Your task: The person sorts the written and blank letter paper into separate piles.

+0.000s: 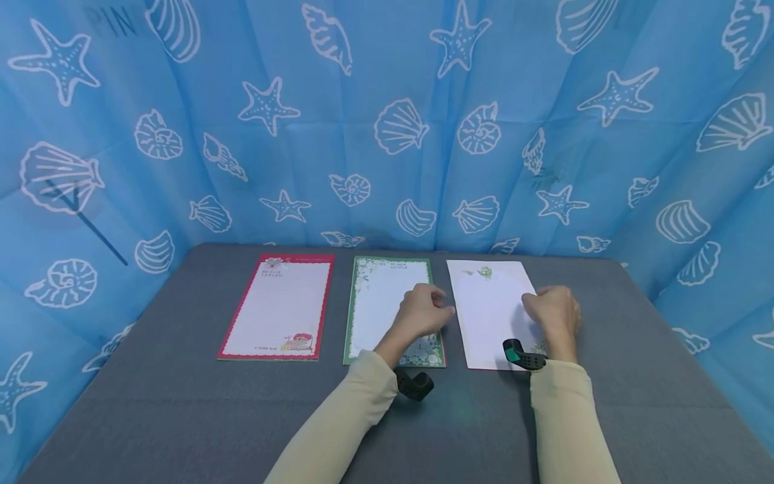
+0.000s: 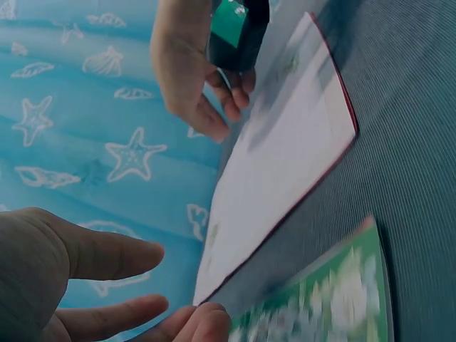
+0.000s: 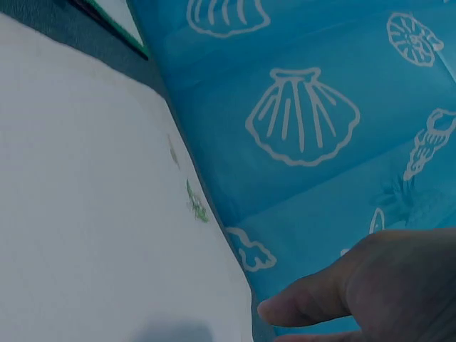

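White stationery sheet (image 1: 486,309), green sprig near its top, lies flat at the right of three on the grey table (image 1: 242,417); the head view has its right edge partly covered by the right hand (image 1: 556,312), its lower right corner by the black wrist device (image 1: 524,356). In the left wrist view we note a dark red line along its edge; the right wrist view cuts the sheet off at left and bottom. The right hand is at that right edge, fingers loosely bent, thumb apart, pinching nothing that we can see; whether it touches paper we cannot tell. The left hand (image 1: 423,311) is over the right part of the green-bordered sheet (image 1: 377,302), thumb and forefinger spread with a gap between, the other fingers partly cut off in its own wrist view. Its forearm and hand hide some of that sheet's floral border; the heading is too small for us to read. Farther left, well apart from both hands, lies the red-bordered sheet (image 1: 281,302), its small print likewise illegible. Behind hangs a blue seashell curtain (image 1: 375,81), cropped at the top.
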Available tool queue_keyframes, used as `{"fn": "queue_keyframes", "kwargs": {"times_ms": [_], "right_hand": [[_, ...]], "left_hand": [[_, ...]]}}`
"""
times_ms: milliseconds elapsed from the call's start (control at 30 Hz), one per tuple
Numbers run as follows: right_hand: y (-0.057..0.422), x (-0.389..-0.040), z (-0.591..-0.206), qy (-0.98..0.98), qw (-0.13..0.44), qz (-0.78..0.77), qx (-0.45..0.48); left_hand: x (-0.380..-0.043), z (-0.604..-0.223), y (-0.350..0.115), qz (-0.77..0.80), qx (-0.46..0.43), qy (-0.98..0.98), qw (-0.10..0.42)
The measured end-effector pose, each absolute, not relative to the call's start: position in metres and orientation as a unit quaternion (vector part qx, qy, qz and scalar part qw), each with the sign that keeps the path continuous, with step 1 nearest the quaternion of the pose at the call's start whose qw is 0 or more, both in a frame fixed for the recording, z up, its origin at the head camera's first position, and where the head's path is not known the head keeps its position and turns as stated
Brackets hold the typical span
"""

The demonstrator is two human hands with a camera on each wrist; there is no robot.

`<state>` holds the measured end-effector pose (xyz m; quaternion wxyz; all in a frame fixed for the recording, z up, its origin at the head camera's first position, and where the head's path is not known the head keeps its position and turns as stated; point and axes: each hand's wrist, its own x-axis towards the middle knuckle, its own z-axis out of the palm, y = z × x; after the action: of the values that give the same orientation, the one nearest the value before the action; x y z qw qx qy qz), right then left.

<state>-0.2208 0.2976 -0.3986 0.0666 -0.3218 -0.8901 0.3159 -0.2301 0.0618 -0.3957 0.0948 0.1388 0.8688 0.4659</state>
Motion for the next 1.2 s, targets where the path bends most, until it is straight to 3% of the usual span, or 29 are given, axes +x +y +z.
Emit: {"fn": "queue_keyframes", "kwargs": {"times_ms": [367, 800, 1200], "right_hand": [[0.274, -0.229, -0.389, -0.902, 0.045, 0.323, -0.282], [0.251, -0.232, -0.390, -0.930, 0.068, 0.314, -0.180], [0.212, -0.235, -0.395, -0.940, 0.040, 0.324, -0.100]], "left_hand": [[-0.235, -0.402, 0.008, 0.444, 0.104, 0.887, 0.074], [-0.244, -0.396, -0.044, 0.438, 0.043, 0.898, 0.021], [-0.252, -0.405, -0.061, 0.379, -0.004, 0.925, 0.034]]}}
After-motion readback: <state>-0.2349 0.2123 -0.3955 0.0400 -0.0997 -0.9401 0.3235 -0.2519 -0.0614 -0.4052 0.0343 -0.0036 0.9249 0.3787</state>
